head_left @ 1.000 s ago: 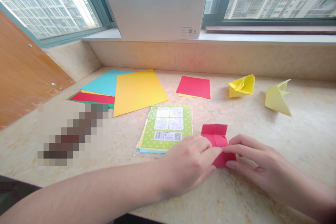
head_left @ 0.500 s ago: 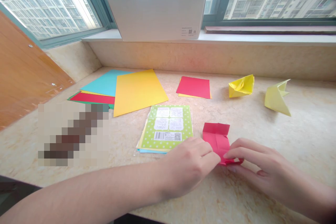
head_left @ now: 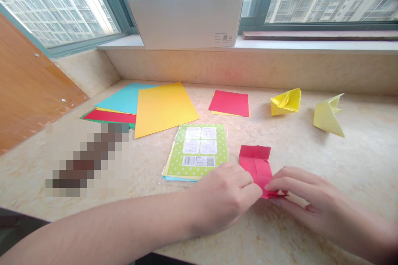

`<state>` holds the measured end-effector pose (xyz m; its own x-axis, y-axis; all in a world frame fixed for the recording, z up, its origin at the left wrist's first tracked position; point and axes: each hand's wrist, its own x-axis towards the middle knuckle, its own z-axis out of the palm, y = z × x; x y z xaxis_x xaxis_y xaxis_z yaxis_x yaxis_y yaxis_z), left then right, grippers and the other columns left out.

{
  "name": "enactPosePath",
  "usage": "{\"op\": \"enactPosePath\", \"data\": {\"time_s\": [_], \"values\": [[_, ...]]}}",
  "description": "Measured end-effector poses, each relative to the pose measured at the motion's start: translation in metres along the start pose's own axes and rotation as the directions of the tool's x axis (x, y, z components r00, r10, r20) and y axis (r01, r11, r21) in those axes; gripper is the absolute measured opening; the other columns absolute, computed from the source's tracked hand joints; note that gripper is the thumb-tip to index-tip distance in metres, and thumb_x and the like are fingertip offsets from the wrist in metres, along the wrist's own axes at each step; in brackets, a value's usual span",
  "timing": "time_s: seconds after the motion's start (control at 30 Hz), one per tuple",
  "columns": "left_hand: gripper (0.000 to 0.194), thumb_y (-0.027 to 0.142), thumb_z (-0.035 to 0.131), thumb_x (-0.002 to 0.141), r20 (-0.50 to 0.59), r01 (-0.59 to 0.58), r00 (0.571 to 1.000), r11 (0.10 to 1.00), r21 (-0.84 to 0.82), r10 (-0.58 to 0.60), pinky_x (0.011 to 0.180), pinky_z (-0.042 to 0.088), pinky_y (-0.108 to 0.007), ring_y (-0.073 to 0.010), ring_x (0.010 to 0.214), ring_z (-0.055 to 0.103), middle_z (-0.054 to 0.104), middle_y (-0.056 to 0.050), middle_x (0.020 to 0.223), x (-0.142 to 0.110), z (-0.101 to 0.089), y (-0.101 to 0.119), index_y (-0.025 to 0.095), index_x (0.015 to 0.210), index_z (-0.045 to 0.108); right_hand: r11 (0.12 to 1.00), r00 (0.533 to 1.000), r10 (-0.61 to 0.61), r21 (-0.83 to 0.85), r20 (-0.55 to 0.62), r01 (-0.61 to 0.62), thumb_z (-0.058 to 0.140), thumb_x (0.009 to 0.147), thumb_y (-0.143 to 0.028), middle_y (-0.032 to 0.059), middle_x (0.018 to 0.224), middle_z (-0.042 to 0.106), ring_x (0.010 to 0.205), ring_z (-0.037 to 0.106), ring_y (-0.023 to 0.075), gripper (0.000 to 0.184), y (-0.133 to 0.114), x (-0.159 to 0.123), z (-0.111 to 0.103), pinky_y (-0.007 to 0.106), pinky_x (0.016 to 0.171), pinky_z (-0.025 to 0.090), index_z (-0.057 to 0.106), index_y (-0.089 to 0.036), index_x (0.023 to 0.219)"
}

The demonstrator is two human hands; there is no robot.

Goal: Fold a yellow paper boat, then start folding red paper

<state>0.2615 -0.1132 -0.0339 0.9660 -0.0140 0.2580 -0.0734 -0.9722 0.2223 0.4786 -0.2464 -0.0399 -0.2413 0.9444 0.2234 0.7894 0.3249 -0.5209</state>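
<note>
A folded piece of red origami paper (head_left: pixel 260 169) lies on the stone counter, its far edge standing up as a flap and creases running across it. My left hand (head_left: pixel 226 194) is closed at its near left edge, fingertips pressed together on the paper. On the near right side, my right hand (head_left: pixel 306 198) pinches the near fold between thumb and fingers. The near edge is partly hidden behind my fingers. Just beyond my left hand lies a green dotted origami packet (head_left: pixel 203 149) with printed diagrams and a barcode.
Yellow sheet (head_left: pixel 164 107) and blue sheet (head_left: pixel 120 97) overlap at back left. Small red squares (head_left: pixel 230 102) lie at back centre. A yellow folded boat (head_left: pixel 286 102) and pale yellow folded piece (head_left: pixel 328 116) stand right. A white box (head_left: pixel 186 22) rests on the sill.
The near fold of the red paper has flattened somewhat under my fingers, and the paper has shifted very slightly left. Both hands stay nearly in place.
</note>
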Motion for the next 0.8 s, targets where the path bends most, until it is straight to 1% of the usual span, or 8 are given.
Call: {"op": "enactPosePath", "data": {"time_s": [0.17,0.3,0.43,0.57,0.67,0.8], "values": [[0.014,0.014,0.052,0.098,-0.024,-0.025,0.999,0.999,0.036,0.026,0.075,0.046,-0.031,-0.0177,0.081,0.056,0.062,-0.004,0.085,0.0,-0.002,0.001,0.016,0.086,0.058,1.0,0.999,0.014,0.0,0.047,-0.014,0.058,0.1,-0.022,0.0022,0.092,0.071,0.082,0.068,0.0173,0.012,-0.001,-0.002,0.0,0.03,0.071,0.057,0.069,-0.026,0.102],[0.013,0.013,0.053,0.097,-0.023,-0.034,0.999,0.998,0.053,0.036,0.075,0.047,-0.031,-0.018,0.082,0.056,0.063,-0.004,0.085,0.0,-0.002,0.002,0.016,0.087,0.061,0.999,0.995,0.031,0.002,0.09,-0.032,0.06,0.098,-0.025,0.0032,0.09,0.071,0.081,0.067,0.0191,0.012,-0.003,-0.003,-0.004,0.031,0.069,0.055,0.072,-0.026,0.102],[0.013,0.015,0.055,0.097,-0.03,-0.055,0.998,0.996,0.068,0.058,0.076,0.046,-0.032,-0.0182,0.083,0.056,0.062,-0.004,0.084,-0.001,0.0,0.001,0.016,0.086,0.063,0.999,0.994,-0.003,0.052,0.107,-0.002,0.063,0.096,-0.022,0.0036,0.09,0.073,0.08,0.068,0.0192,0.012,-0.006,0.0,-0.009,0.03,0.068,0.054,0.073,-0.026,0.102],[0.016,0.016,0.054,0.097,-0.036,-0.078,0.996,0.993,0.088,0.081,0.075,0.046,-0.034,-0.0186,0.081,0.055,0.061,-0.003,0.083,-0.001,0.002,0.0,0.016,0.085,0.065,1.0,0.984,-0.02,0.019,0.177,0.017,0.056,0.1,-0.02,0.0022,0.094,0.072,0.083,0.066,0.0181,0.013,-0.008,0.002,-0.01,0.031,0.072,0.053,0.069,-0.025,0.098],[0.018,0.016,0.052,0.098,-0.041,-0.08,0.996,0.993,0.087,0.084,0.077,0.046,-0.035,-0.0191,0.082,0.055,0.061,-0.004,0.084,-0.001,0.003,0.0,0.015,0.088,0.068,1.0,0.979,-0.022,-0.012,0.202,0.025,0.055,0.102,-0.022,0.0024,0.093,0.07,0.084,0.064,0.0181,0.013,-0.009,0.001,-0.009,0.032,0.073,0.052,0.067,-0.024,0.098],[0.019,0.017,0.052,0.098,-0.038,-0.084,0.995,0.994,0.066,0.087,0.079,0.047,-0.036,-0.0199,0.085,0.057,0.063,-0.005,0.087,-0.002,0.002,0.001,0.014,0.094,0.07,0.999,0.978,-0.035,-0.029,0.205,0.042,0.055,0.102,-0.023,0.0023,0.089,0.069,0.08,0.063,0.0176,0.014,-0.008,0.0,-0.007,0.032,0.071,0.051,0.065,-0.023,0.092]]}}
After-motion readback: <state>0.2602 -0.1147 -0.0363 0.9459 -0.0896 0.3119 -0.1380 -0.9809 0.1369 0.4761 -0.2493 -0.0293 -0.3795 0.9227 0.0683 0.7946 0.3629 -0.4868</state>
